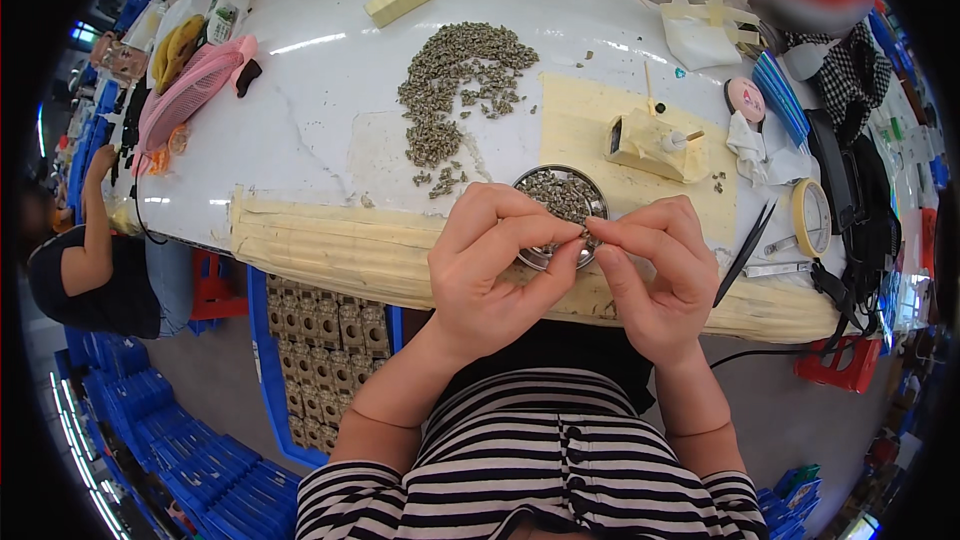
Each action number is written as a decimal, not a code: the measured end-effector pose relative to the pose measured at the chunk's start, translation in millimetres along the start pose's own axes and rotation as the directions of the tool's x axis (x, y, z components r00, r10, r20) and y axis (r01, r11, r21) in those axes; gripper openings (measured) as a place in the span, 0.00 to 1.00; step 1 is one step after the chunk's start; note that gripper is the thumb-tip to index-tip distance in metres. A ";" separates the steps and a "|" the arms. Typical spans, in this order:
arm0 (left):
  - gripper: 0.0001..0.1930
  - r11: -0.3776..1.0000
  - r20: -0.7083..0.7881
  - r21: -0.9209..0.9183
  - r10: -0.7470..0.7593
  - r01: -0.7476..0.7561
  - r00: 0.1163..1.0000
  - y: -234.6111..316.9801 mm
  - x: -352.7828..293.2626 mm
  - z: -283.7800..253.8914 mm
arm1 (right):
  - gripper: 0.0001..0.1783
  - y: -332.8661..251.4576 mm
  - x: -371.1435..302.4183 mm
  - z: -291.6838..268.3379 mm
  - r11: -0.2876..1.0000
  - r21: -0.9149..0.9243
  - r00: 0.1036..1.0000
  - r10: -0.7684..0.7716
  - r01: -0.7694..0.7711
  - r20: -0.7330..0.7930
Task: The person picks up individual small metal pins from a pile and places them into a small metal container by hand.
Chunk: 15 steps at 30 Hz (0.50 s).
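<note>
A striped shirt (500, 452) is nearest. The left hand (490, 275) and right hand (662, 275) meet, fingertips nearly closed, partly covering a round dish (562, 168) of small metal parts (556, 190); whether they grip one, I cannot tell. A blue crate (262, 345) holds blocky metal pieces (325, 365). Dark tweezers (744, 256) lie right.

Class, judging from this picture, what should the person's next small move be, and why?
Perhaps ease the right hand slightly away from the left hand to check what is between them: their fingertips come close over the round dish of small metallic pieces, largely hiding anything pinched.
</note>
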<state>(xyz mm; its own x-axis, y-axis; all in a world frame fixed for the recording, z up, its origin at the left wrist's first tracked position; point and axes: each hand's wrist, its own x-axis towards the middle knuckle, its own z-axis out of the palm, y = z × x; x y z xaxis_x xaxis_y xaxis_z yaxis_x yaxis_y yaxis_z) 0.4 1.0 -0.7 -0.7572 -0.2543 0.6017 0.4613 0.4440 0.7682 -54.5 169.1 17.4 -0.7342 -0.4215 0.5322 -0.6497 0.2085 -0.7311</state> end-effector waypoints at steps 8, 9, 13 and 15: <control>0.12 0.999 0.022 0.011 0.034 -0.034 0.999 -0.1 1.1 -1.0 | 0.08 0.4 1.2 1.0 0.987 0.120 0.993 0.104 -0.110 0.058; 0.12 0.999 0.023 0.015 0.038 -0.038 0.999 -0.2 1.5 -1.0 | 0.09 0.9 0.7 0.5 0.989 0.112 0.995 0.096 -0.100 0.041; 0.12 0.999 0.004 0.029 0.033 -0.033 0.999 -1.4 0.3 0.2 | 0.11 -0.9 -0.3 -1.1 0.996 0.080 0.999 0.036 -0.036 0.001; 0.12 0.999 0.019 0.036 0.034 -0.035 0.999 -1.1 1.6 0.9 | 0.13 -2.3 1.0 -1.8 0.998 0.048 0.999 -0.030 0.030 0.009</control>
<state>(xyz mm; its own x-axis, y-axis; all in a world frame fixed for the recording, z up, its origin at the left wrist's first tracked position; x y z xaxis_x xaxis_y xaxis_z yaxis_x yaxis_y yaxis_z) -1.7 0.8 -0.8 -0.7500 -0.2224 0.6230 0.4703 0.4829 0.7386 -54.1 169.8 20.3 -0.7123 -0.4355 0.5504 -0.6611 0.1530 -0.7345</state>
